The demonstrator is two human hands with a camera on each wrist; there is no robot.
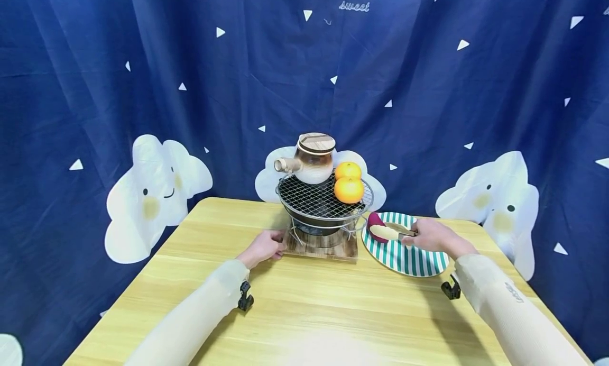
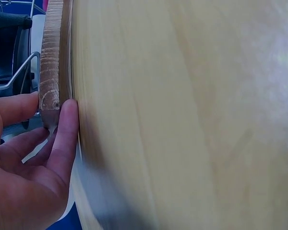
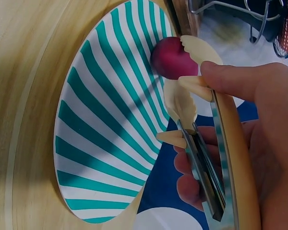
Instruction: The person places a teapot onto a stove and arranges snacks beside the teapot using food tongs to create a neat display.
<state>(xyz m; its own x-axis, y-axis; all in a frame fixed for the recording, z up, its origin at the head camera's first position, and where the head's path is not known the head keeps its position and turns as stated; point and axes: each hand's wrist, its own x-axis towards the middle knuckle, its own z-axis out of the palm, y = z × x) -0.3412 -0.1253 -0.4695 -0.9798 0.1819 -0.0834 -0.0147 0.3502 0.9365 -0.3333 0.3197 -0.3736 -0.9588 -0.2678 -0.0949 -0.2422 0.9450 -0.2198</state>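
In the head view my left hand (image 1: pixel 264 247) is at the left front corner of a wooden board (image 1: pixel 328 252) under a small grill stove. The left wrist view shows its thumb on top of the board's edge (image 2: pixel 50 72) and its fingers underneath, pinching it. My right hand (image 1: pixel 433 235) grips a pair of tongs (image 3: pixel 240 158) with cream scalloped tips. Those tips stand on either side of a smooth purple-red sweet potato (image 3: pixel 173 57). It lies at the far left edge of an oval plate (image 1: pixel 409 263) with green and white stripes.
A wire grill rack (image 1: pixel 309 197) tops the stove. On it are a side-handled clay pot (image 1: pixel 311 167) with a wooden lid and two oranges (image 1: pixel 349 190), one behind the other. A blue curtain (image 1: pixel 238 91) with clouds hangs behind the wooden table (image 1: pixel 304 302).
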